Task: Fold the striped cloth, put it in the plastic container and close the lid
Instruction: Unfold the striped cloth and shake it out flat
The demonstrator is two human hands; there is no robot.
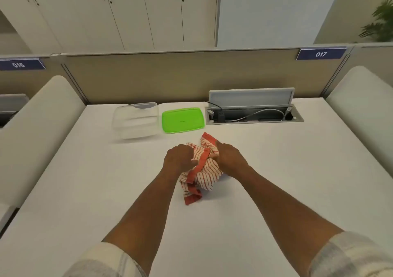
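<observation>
A red-and-white striped cloth (205,174) lies crumpled in the middle of the white table (85,181). My left hand (179,156) grips its left side and my right hand (228,156) grips its right side, both with fingers closed in the fabric. Behind the cloth to the left stands the clear plastic container (136,120), open, with nothing visible in it. Its green lid (182,119) lies flat on the table just to the right of it, apart from the container.
An open cable hatch (254,115) with a raised flap and cords sits at the back right of the table. A beige partition (170,79) closes off the far edge. Padded white dividers (38,128) flank both sides.
</observation>
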